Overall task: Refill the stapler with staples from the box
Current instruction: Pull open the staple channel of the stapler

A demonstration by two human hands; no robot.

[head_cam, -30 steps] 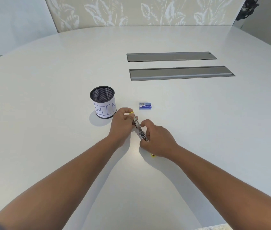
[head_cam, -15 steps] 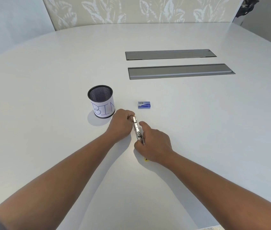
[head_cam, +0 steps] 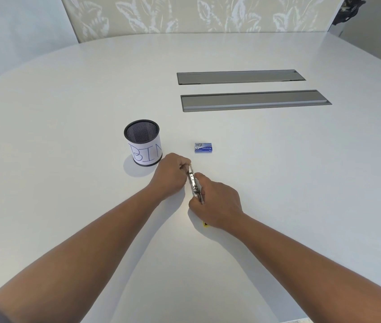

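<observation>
A small stapler (head_cam: 193, 181) lies on the white table (head_cam: 68, 113), its metal staple channel showing between my hands. My left hand (head_cam: 171, 176) grips its far end with closed fingers. My right hand (head_cam: 217, 201) covers and holds its near end; a bit of yellow plastic (head_cam: 205, 224) peeks out under that wrist. The small blue staple box (head_cam: 204, 148) sits shut on the table just beyond the stapler, apart from both hands.
A black mesh cup (head_cam: 143, 142) with a paper label reading "BIN" stands left of the box, close to my left hand. Two long grey recessed panels (head_cam: 254, 100) lie further back. A leaf-patterned wall rises behind the table.
My left hand has closed down over the stapler's far end, hiding the yellow tip it pinched. My right hand slid a little nearer along the stapler.
</observation>
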